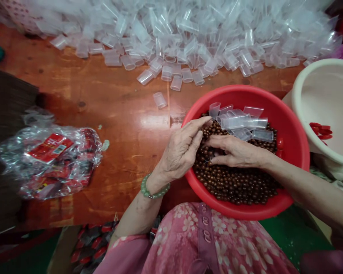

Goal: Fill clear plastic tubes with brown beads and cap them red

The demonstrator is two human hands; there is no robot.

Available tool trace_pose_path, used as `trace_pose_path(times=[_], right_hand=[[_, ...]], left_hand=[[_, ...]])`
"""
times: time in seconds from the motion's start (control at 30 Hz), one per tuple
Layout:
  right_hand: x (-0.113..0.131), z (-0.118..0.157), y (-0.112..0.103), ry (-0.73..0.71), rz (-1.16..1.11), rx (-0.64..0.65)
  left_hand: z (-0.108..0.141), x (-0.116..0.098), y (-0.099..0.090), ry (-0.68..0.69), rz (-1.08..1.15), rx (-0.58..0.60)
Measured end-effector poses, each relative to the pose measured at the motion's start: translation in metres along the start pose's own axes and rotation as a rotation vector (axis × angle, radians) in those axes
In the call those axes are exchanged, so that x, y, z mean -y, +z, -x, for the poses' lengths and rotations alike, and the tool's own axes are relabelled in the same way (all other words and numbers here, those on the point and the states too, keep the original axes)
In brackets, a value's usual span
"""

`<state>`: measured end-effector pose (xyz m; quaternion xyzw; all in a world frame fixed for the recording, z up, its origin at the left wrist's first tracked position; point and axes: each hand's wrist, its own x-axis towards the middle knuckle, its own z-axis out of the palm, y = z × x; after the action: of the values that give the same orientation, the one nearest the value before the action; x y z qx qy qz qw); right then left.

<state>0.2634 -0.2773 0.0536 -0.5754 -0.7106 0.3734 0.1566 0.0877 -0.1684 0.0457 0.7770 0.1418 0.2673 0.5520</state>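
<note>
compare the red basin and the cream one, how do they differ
The red plastic basin is bright red; the cream basin is off-white. The red basin holds many brown beads and clear plastic tubes; the cream basin shows only a few red pieces. The left hand and right hand are over the red basin, not the cream basin. Both are round and rimmed.

Bright glare on varnished table (156, 121), warped edges
</note>
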Motion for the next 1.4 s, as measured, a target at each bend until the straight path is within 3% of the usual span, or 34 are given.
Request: trace_pose_path(times=[0.2, 0.37, 0.47, 0.67, 0.93, 1.2, 1.4], right_hand=[[0.012, 0.016, -0.013, -0.007, -0.432, -0.048], [0.019, 0.026, -0.021, -0.022, -0.561, -0.07], [0.018, 0.028, -0.023, -0.08, -0.535, -0.087], [0.016, 0.031, -0.028, -0.257, -0.39, -0.195], [0.017, 0.052, -0.042, -0.157, -0.212, -0.31], [0.011, 0.06, -0.046, -0.083, -0.254, -0.427], [0.008, 0.056, -0.043, -0.194, -0.23, -0.42]], left_hand=[[0.011, -0.007, -0.009, -0.143, 0.287, 0.099], [0.022, -0.018, -0.004, -0.156, 0.257, 0.266], [0.02, -0.018, 0.003, -0.11, 0.174, 0.295], [0.016, -0.015, 0.013, -0.149, 0.141, 0.229], [0.015, -0.025, 0.024, -0.192, 0.258, 0.068], [0.007, -0.024, 0.031, -0.266, 0.27, 0.094], [0.01, -0.027, 0.03, -0.194, 0.226, 0.164]])
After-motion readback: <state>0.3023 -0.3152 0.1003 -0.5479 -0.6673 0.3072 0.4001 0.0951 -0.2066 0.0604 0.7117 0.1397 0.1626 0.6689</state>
